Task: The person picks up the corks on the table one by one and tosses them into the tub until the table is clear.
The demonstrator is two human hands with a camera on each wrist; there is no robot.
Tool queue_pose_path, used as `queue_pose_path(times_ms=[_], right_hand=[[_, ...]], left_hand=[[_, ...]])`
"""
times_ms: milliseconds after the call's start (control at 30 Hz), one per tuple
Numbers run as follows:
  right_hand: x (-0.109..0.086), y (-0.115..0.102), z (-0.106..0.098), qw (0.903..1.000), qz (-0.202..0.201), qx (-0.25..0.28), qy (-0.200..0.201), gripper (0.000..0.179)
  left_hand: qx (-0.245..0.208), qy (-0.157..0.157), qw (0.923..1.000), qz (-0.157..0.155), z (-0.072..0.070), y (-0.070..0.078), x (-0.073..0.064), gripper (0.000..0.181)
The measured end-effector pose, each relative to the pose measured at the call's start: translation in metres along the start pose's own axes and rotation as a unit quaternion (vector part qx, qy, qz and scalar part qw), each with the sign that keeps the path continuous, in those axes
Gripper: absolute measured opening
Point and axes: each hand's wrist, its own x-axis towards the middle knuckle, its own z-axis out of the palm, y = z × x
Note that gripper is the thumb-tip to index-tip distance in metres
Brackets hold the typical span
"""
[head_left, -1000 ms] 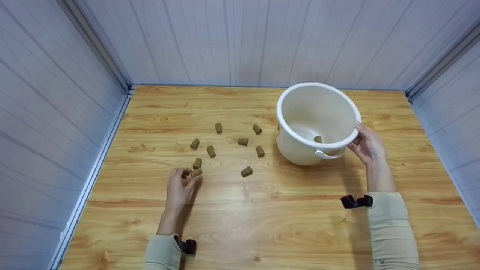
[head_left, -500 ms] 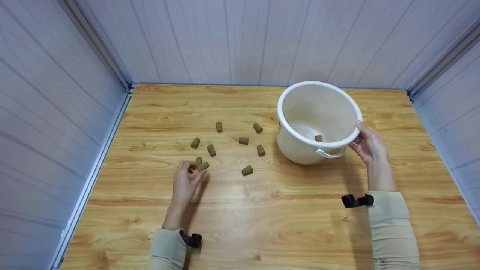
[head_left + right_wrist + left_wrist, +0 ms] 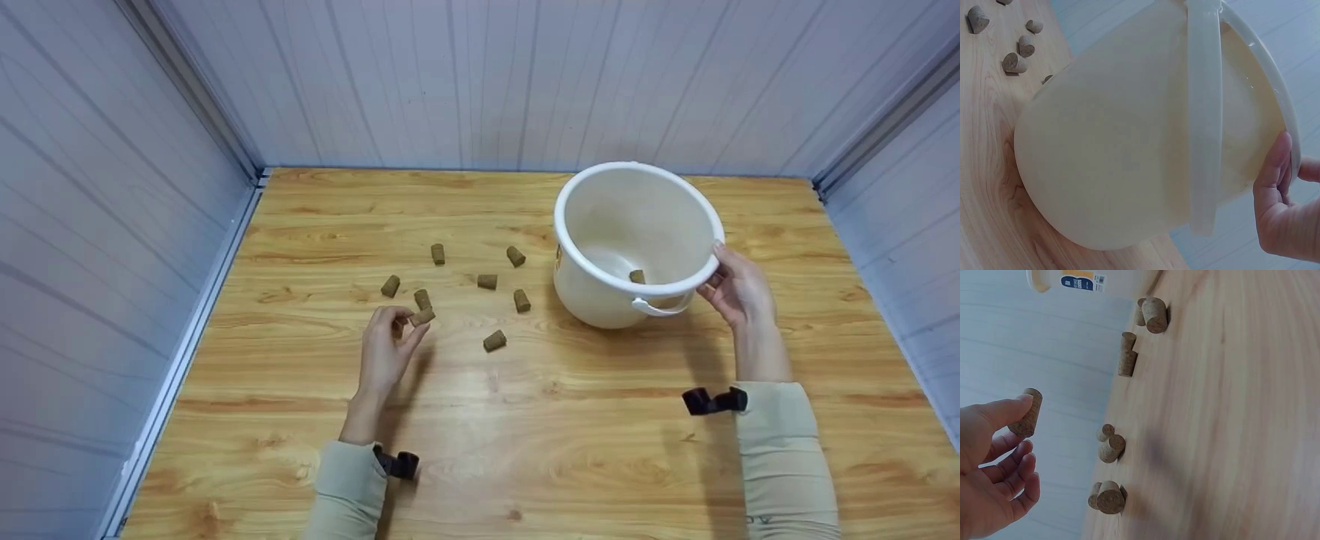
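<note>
A cork stopper (image 3: 1026,413) is pinched between the thumb and fingers of my left hand (image 3: 385,351), lifted above the table in the left wrist view. In the head view this cork overlaps another cork (image 3: 422,299) lying just beyond it. My right hand (image 3: 741,295) grips the rim of a white plastic bucket (image 3: 600,300) on its right side. The bucket tilts a little, and one cork (image 3: 637,277) lies inside on its bottom. Its white handle (image 3: 1204,124) hangs down along the near side in the right wrist view.
Several loose corks are scattered left of the bucket, among them one near cork (image 3: 495,341) and one far cork (image 3: 438,254). All lie on a wood-grain table (image 3: 525,450). Pale panel walls (image 3: 420,82) close in the back and both sides.
My left hand has moved right and away from me, carrying the pinched cork, and a cork that lay beside it is now hidden behind the hand. My right hand and the bucket have barely shifted.
</note>
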Motion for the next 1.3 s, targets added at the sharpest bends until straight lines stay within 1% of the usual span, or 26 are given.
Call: queue_pose_path(times_ms=[133,233,433,700,867,967,1167,1300], right_hand=[[0.000,0.000,-0.001,1.0000,-0.002,0.000,0.004,0.010],[-0.001,0.001,-0.001,0.9999,-0.005,-0.005,0.009,0.010],[-0.001,0.001,-0.001,0.9998,-0.005,-0.012,0.015,0.011],[-0.002,0.001,-0.001,1.0000,-0.003,-0.007,0.006,0.009],[-0.001,0.001,0.000,1.0000,-0.004,0.001,0.001,0.010],[-0.001,0.001,0.000,1.0000,-0.005,-0.003,0.005,0.011],[0.001,0.002,-0.001,0.9999,-0.005,-0.003,0.014,0.011],[0.001,0.002,-0.001,0.9999,-0.009,-0.003,0.011,0.010]], left_hand=[[-0.009,-0.001,0.9999,0.015,0.006,0.005,0.003,0.023],[-0.019,-0.005,0.9996,0.020,0.010,0.008,0.005,0.024],[-0.032,-0.011,0.9992,0.020,0.020,0.014,0.009,0.023],[-0.033,-0.022,0.9989,0.027,0.029,0.022,0.013,0.022],[-0.053,-0.033,0.9979,0.019,0.035,0.028,0.016,0.023],[-0.059,-0.034,0.9975,0.020,0.038,0.032,0.017,0.023],[-0.059,-0.035,0.9968,0.042,0.045,0.039,0.022,0.023],[-0.062,-0.039,0.9960,0.052,0.048,0.046,0.025,0.023]])
